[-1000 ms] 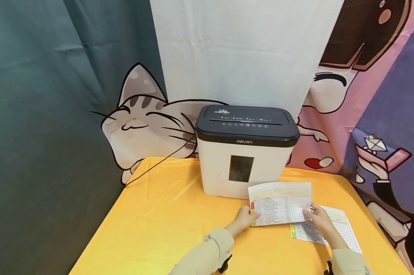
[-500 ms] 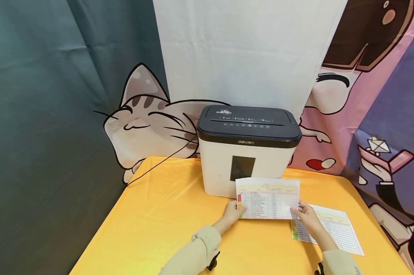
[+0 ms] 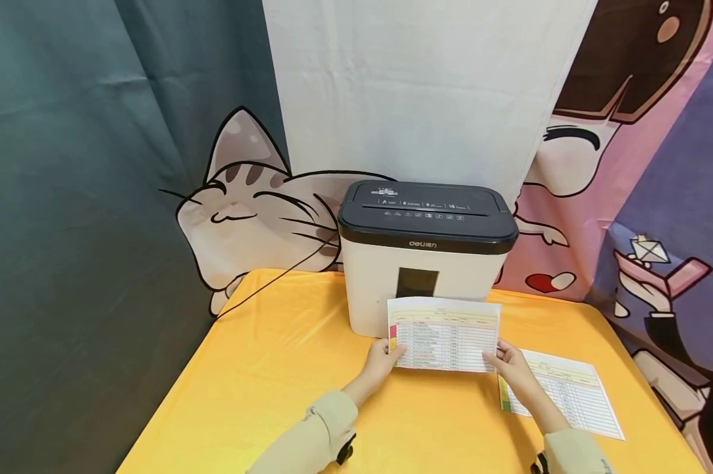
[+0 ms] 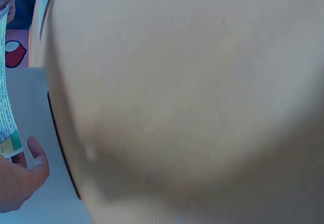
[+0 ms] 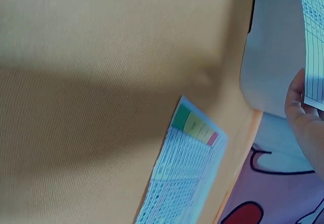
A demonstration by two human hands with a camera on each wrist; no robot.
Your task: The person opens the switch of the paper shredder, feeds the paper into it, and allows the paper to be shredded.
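Observation:
A printed sheet of paper [image 3: 444, 334] with a table and coloured left-edge blocks is held up before the shredder's front. My left hand [image 3: 381, 361] pinches its lower left corner, thumb on the printed face. On the lower right edge my right hand [image 3: 510, 363] pinches it the same way. The white shredder [image 3: 368, 289] with a dark top [image 3: 427, 209] stands just behind; the sheet covers part of its window. A second printed sheet [image 3: 575, 398] lies on the table at the right, partly under the right arm in the head view.
A yellow cloth [image 3: 261, 395] covers the table. A thin black cord [image 3: 273, 280] runs from the shredder's left side to the table's left edge. Printed curtains [image 3: 427, 85] hang close behind the table and on both sides.
Both hands have carried the held sheet left and slightly up, off the lying sheet and to the front of the shredder. The sheet on the table has stayed in place.

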